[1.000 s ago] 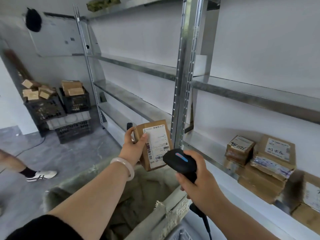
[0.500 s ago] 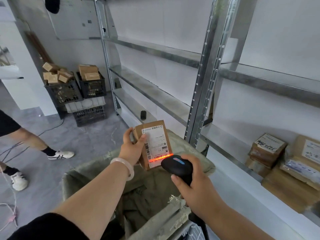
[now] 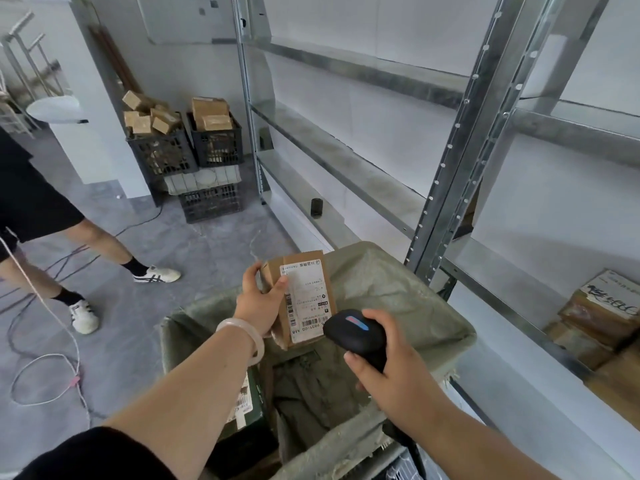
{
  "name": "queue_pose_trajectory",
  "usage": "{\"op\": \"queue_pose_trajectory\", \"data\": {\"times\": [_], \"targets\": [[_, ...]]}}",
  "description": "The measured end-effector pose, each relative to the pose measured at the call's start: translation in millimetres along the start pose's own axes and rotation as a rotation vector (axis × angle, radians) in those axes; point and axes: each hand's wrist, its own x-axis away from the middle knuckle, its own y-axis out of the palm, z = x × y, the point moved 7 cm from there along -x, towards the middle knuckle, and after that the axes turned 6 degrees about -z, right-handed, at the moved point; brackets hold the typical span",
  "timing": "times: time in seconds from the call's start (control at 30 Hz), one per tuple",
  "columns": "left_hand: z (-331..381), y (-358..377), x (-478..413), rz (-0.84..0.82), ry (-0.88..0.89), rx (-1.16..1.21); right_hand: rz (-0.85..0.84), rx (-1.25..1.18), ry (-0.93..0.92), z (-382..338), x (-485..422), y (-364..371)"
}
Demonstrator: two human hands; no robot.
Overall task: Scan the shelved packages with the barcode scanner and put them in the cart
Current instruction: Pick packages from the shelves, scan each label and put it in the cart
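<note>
Package (image 3: 304, 299) above cart (image 3: 398, 292), scanner (image 3: 356, 332) at its right.

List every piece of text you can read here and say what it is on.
"A68": bottom of the white label on the cardboard package in the left hand.
"P071-00", middle characters uncertain: beside it, same label.
Rest of that label: too small to read.
Black handwriting on the shelf package: illegible.
Label on the package in the cart, cart: blurred.
</note>
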Motion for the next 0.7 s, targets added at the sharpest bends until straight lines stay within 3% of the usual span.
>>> {"op": "queue_pose_trajectory", "data": {"times": [0.3, 0.47, 0.7], "targets": [[-78.4, -53.7, -17.3, 0.035, -0.227, -0.23, -0.147, -0.041, 0.107, 20.4, -25.0, 45.9], [-113.0, -86.7, -21.8, 0.14, -0.327, -0.192, -0.178, -0.021, 0.121, 26.2, -41.0, 68.9], [-110.5, -119.5, -27.0, 0.231, -0.331, -0.359, -0.233, -0.031, 0.101, 17.2, -58.8, 97.8]]}}
